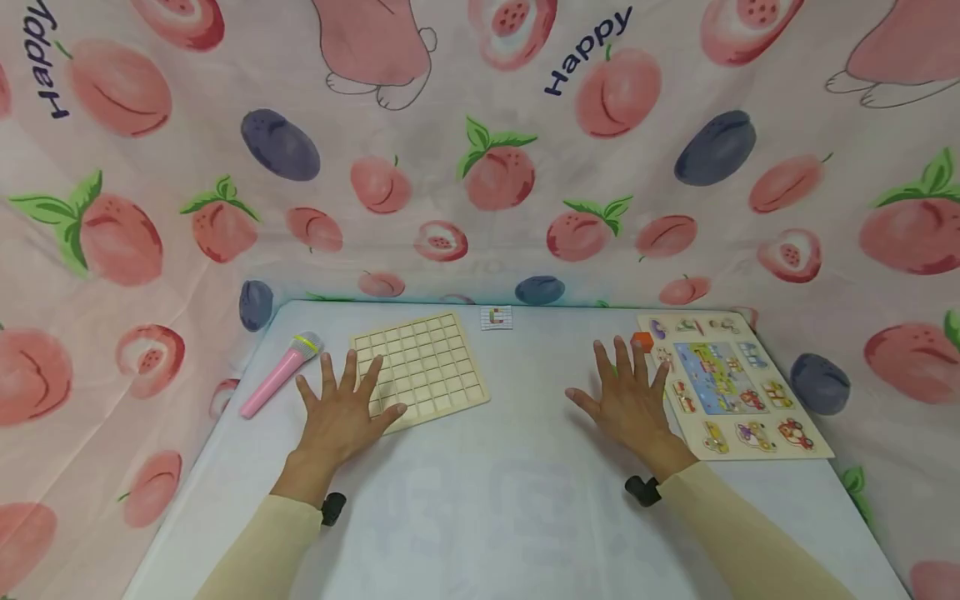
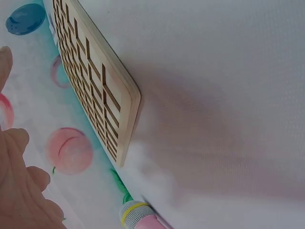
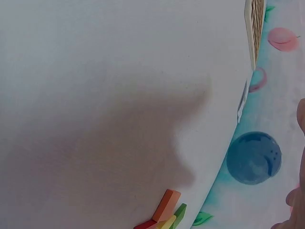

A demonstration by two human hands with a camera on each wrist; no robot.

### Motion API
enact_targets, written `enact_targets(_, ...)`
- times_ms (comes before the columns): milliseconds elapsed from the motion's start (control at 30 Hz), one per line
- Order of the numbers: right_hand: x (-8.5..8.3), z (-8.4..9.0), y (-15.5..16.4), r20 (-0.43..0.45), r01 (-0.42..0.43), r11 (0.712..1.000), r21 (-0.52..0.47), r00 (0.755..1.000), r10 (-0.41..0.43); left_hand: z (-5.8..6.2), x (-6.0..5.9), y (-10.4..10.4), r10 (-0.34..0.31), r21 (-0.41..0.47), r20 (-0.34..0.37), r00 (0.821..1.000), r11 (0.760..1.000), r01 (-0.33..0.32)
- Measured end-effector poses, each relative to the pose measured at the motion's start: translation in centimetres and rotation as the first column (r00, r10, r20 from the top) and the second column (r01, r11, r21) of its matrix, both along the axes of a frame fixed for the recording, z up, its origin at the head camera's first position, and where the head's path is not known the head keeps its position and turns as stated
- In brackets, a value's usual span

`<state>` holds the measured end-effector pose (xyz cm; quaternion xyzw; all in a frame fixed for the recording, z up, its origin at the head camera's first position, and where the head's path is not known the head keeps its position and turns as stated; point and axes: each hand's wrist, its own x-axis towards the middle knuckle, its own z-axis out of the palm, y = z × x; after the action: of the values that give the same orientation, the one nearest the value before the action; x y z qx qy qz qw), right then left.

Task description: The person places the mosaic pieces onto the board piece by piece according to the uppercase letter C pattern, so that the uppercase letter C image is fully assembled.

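Pink toy microphone [image 1: 279, 374] lies near the counter's [image 1: 495, 508] left edge, then the left hand [image 1: 343, 412], flat with fingers spread, its fingertips over the near left corner of the wooden grid board [image 1: 422, 369]. Small card [image 1: 497, 317] at the far edge. Right hand [image 1: 628, 397], also spread flat, lies just beside the picture puzzle board [image 1: 731, 385] by the right edge, orange block [image 1: 642, 341] at its fingertips

The right hand [image 1: 628, 398] hides most of the coloured blocks [image 1: 642, 341]; puzzle board [image 1: 731, 387] pictures are too small.
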<state>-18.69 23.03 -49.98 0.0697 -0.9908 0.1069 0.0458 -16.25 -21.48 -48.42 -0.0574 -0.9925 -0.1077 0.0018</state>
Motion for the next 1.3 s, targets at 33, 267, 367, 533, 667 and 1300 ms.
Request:
enact_targets(33, 0.0, 0.0, -0.1, 0.002, -0.002, 1.0, 0.002, 1.0, 0.002, -0.1, 0.0, -0.1, 0.0, 0.003, 0.0, 1.0, 1.0, 0.0)
enact_targets(267, -0.2, 0.2, -0.3, 0.011, -0.01, 1.0, 0.008, 1.0, 0.01, -0.4, -0.1, -0.4, 0.002, 0.01, -0.001, 1.0, 1.0, -0.002)
enact_targets(367, -0.2, 0.1, -0.5, 0.012, -0.018, 1.0, 0.004, 1.0, 0.018, -0.5, -0.1, -0.6, 0.005, 0.004, -0.005, 1.0, 1.0, -0.005)
enact_targets(533, -0.5, -0.1, -1.4, 0.016, -0.02, 1.0, -0.011, 1.0, 0.02, -0.5, -0.1, -0.8, 0.019, 0.017, 0.008, 1.0, 1.0, -0.019)
enact_targets(667, -0.9, -0.1, -3.0, 0.046, -0.031, 0.999, -0.022, 0.998, 0.032, -0.8, -0.1, -0.9, 0.035, 0.034, 0.026, 0.999, 0.999, -0.036)
enact_targets(1300, -2.3, -2.9, -14.3, 0.295, -0.376, 0.926, -0.035, 0.881, 0.369, -3.9, -1.4, -0.5, -0.021, 0.099, 0.271, 0.962, 0.995, -0.006)
